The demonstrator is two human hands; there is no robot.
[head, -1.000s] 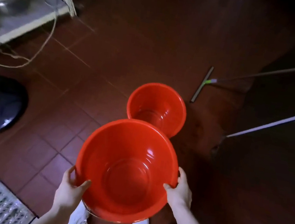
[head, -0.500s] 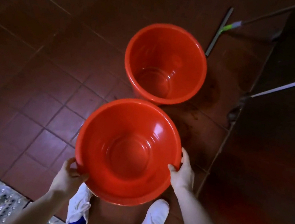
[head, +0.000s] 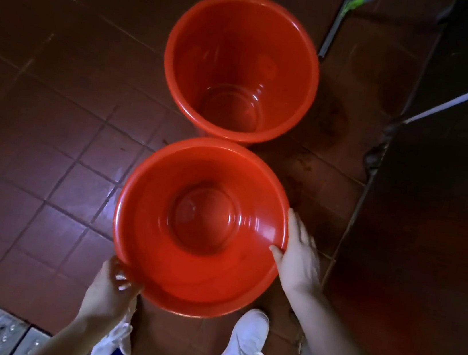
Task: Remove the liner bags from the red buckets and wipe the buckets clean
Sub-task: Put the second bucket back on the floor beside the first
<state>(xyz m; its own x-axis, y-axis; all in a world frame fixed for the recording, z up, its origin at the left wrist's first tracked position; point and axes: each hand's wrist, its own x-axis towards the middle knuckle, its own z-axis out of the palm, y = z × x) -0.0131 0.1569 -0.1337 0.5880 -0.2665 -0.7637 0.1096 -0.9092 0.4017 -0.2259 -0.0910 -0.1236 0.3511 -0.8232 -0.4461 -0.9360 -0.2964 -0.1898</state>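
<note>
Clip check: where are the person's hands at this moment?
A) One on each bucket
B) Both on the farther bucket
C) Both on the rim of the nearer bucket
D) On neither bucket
C: the left hand and the right hand both hold the rim of the nearer bucket, while no hand touches the farther bucket.

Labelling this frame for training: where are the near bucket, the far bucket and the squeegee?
near bucket (head: 152, 256), head view, inner wall.
far bucket (head: 244, 55), head view, inner wall.
squeegee (head: 333, 31), head view, blade.

Right hand (head: 299, 258) blurred (fingers smeared); squeegee (head: 334, 26) cut off by top edge.
</note>
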